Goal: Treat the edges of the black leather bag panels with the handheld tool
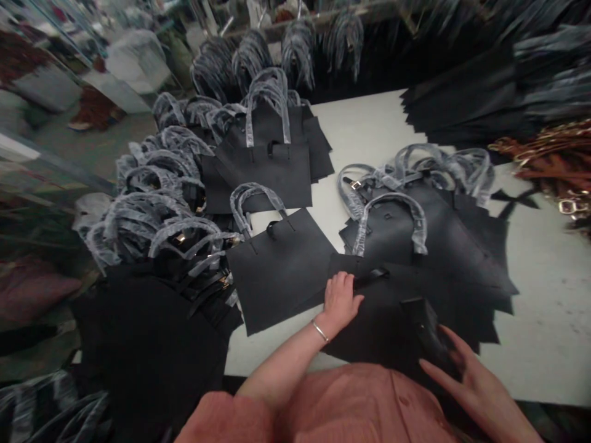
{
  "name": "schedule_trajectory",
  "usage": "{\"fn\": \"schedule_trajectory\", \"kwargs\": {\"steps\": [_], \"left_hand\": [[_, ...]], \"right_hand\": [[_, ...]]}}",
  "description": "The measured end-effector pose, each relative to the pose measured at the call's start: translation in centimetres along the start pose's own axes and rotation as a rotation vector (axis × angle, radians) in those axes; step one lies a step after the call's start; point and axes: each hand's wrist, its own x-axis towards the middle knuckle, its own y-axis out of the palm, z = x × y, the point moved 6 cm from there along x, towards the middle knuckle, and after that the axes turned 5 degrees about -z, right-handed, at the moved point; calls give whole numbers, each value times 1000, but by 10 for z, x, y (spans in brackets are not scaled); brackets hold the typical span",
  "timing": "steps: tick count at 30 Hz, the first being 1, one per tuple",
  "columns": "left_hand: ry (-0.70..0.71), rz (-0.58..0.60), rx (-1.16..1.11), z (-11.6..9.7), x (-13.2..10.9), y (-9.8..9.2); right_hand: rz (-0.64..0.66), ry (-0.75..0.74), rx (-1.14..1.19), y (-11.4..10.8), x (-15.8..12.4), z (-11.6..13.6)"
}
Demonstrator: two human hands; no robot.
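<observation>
The left hand (339, 301) lies flat on a black tote bag (383, 320), fingers together and extended, holding nothing. The right hand (475, 387) is at the lower right, its fingers (443, 364) spread and partly curved against a dark flat panel (427, 326) on that bag; a grip cannot be confirmed. A metal bangle (320, 331) circles the left wrist. The bag rests on a white table (549, 320), just beside 1 other black bag (279, 271) with plastic-wrapped handles (242, 206). Stacked bags (152, 209) lie further left.

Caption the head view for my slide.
Left hand on a black tote bag, right hand at a dark flat piece, among stacked totes with plastic-wrapped handles.
</observation>
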Motion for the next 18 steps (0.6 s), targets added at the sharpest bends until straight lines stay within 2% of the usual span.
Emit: {"fn": "schedule_trajectory", "kwargs": {"steps": [3, 5, 9, 11, 14, 18], "left_hand": [[-87, 15, -21, 7, 9, 16], [-174, 97, -168, 14, 5, 22], [-522, 387, -809, 16, -26, 44], [-659, 443, -1115, 8, -41, 49], [-786, 385, -1346, -2, -53, 50], [-861, 288, -1375, -6, -61, 50]], "right_hand": [[26, 12, 59, -2, -4, 1], [62, -5, 98, -3, -6, 4], [157, -46, 162, -3, -6, 11], [202, -72, 175, -3, -6, 19], [272, -55, 197, -4, -8, 34], [421, 15, 302, -1, -13, 55]]}}
